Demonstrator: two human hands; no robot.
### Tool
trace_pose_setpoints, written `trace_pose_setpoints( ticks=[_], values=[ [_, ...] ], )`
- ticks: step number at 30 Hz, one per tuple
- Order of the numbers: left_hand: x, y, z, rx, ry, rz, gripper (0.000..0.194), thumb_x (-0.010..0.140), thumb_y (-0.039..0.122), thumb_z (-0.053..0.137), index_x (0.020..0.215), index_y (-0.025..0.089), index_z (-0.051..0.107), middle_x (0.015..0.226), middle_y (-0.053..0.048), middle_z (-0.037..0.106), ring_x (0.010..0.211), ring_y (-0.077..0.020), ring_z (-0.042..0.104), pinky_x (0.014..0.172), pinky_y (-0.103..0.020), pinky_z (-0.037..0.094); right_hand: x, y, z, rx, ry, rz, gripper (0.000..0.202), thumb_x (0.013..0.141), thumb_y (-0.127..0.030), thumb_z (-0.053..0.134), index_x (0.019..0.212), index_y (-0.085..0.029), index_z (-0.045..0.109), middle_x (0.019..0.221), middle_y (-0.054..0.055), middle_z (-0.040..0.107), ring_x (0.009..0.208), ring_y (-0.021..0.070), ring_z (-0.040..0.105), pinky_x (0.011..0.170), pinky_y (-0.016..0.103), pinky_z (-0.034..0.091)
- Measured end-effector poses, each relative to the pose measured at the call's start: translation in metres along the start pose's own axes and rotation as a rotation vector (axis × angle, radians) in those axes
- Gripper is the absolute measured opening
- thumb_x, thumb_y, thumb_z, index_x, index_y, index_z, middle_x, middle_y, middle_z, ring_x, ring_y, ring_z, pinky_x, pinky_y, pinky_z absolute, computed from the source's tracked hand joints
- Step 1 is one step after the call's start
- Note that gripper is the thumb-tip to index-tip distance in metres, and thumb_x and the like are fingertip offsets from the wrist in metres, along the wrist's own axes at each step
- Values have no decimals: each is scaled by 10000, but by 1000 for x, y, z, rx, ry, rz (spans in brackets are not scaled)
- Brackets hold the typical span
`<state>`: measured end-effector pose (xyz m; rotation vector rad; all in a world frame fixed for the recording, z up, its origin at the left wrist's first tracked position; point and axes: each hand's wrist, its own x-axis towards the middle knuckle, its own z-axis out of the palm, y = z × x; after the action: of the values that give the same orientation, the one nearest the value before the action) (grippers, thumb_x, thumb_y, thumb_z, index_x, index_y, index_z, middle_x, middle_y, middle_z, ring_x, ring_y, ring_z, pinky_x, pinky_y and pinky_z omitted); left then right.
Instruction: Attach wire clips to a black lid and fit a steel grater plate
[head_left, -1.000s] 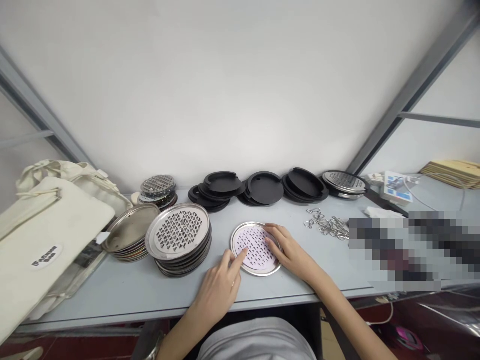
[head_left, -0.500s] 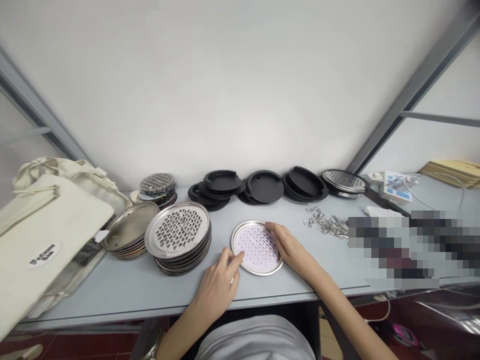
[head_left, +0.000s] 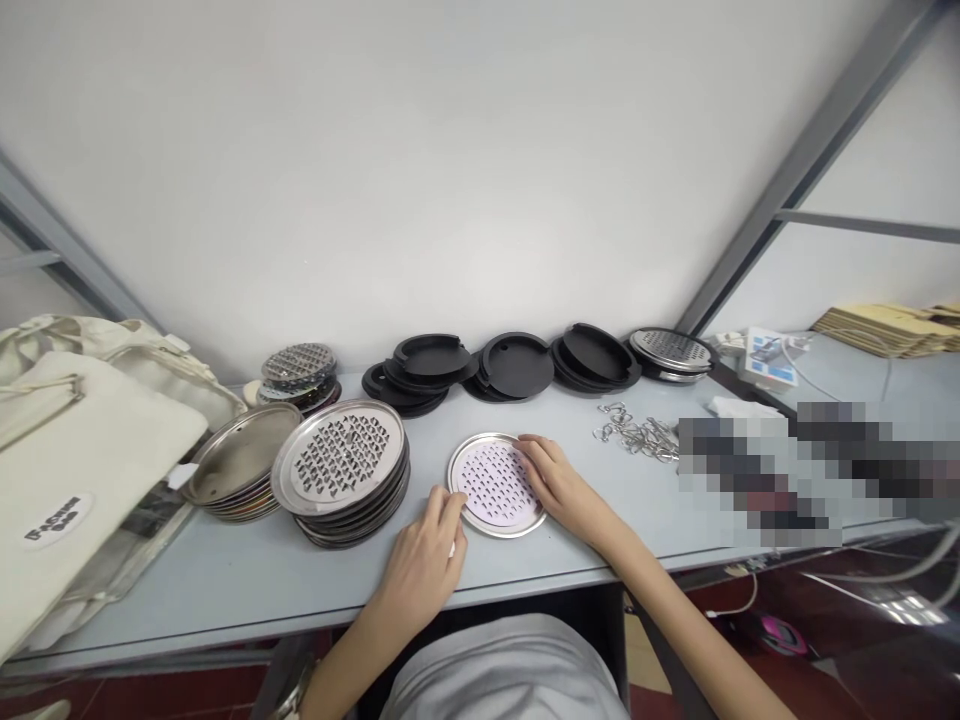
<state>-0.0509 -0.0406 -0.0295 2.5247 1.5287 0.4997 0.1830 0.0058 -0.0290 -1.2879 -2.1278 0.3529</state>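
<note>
A round grater plate [head_left: 498,485] lies on the table before me, with a silvery metal rim and a pale lilac, perforated middle. My right hand [head_left: 553,482] grips its right edge, fingertips over the rim onto the lilac face. At the lower left rim, the index fingertip of my left hand [head_left: 424,548] touches the plate. The other left fingers are curled, and a small white bit [head_left: 451,549] shows between them, too small to name. To the left stands a stack of round plates [head_left: 341,470] with a toothed metal grater plate on top.
Further left are a stack of metal dishes [head_left: 241,455] and cream cloth bags [head_left: 97,430]. Along the wall sit black round holders [head_left: 517,365] and more grater plates [head_left: 298,365]. Metal clips [head_left: 641,435] lie in a heap at right, beside a blurred area.
My left index fingertip has drawn back from the lilac face to the rim. My right hand keeps its place on the plate. The whole view has shifted slightly.
</note>
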Motion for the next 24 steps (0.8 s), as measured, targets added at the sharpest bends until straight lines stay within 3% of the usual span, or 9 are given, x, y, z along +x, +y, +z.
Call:
trace_pose_setpoints(
  ticks=[11,16,20,24],
  values=[
    [-1,-2,-1,2,-24,34,299,919,148,329,1161,247,473,1062,-43,502,676,-134,572,594,-253,436,0,-4,-3,15,-22,7,314,989,-259,302,1257,-236,463,1207,122,505,1159,249,485,1020,463,414],
    [-1,-1,-1,-4,-30,33,319,913,145,323,1185,246,457,1069,-45,500,689,-138,577,608,-256,447,0,-8,-5,27,28,-44,307,961,-231,362,1254,-242,456,1252,130,480,1185,270,458,1006,495,410],
    [-2,1,-2,10,-36,13,309,915,150,318,1169,246,465,1095,-50,505,688,-142,583,603,-260,457,7,-31,-8,160,19,-156,300,944,-149,353,1208,-233,468,1235,116,492,1175,237,479,991,437,433],
    [-2,1,-2,58,-49,6,343,892,143,344,1203,230,456,1140,-82,516,727,-169,604,624,-279,476,31,-70,-7,186,-87,-336,337,924,-115,384,1243,-210,436,1224,119,505,1112,213,528,938,367,471]
  ],
)
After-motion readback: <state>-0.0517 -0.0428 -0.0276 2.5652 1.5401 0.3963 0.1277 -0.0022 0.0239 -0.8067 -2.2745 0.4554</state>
